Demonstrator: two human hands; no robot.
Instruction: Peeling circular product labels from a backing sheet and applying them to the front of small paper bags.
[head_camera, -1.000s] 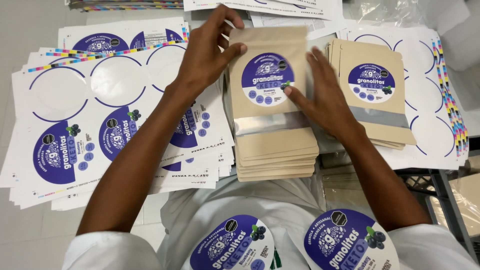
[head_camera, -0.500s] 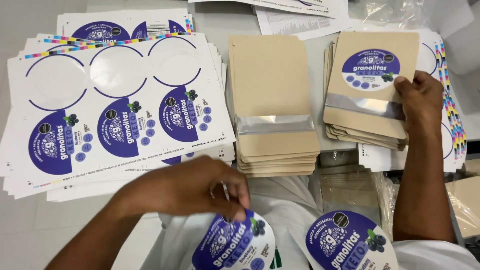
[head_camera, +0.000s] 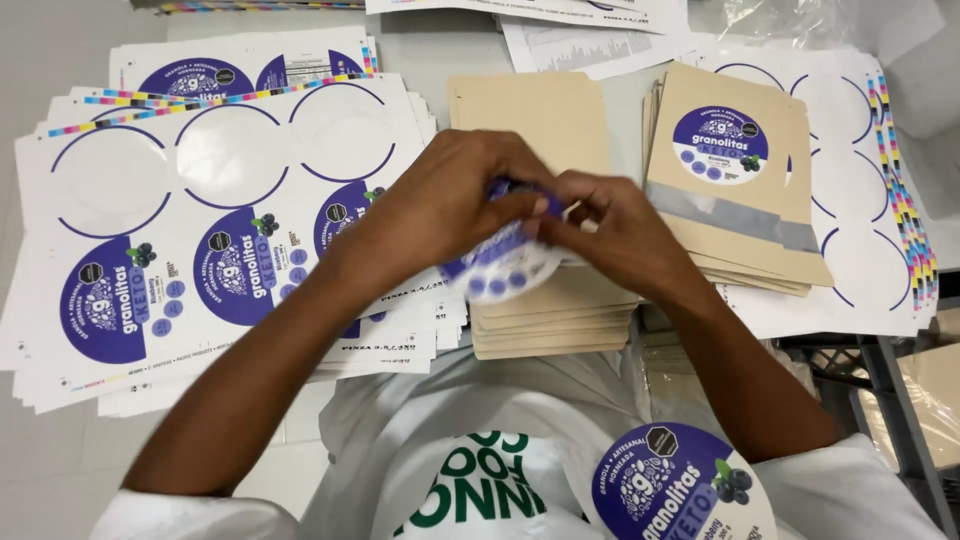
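A wide stack of label sheets filled the left half of the frame, white sheets with purple round stickers in the lower row and empty circles above. Across the right edge lay more peeled sheets with colour bars along the side. In the upper middle sat a pile of plain kraft pouches, and just right of it a second pile of labelled pouches, each carrying a purple round label and a silvery window strip. At the bottom of the frame, a round purple sticker clung to the person's white coat.

At the centre, over the plain pile, both hands met. The left hand and the right hand had their fingers pinched closed on the edge of one round sticker, purple and white, blurred, held between them just above the top pouch.
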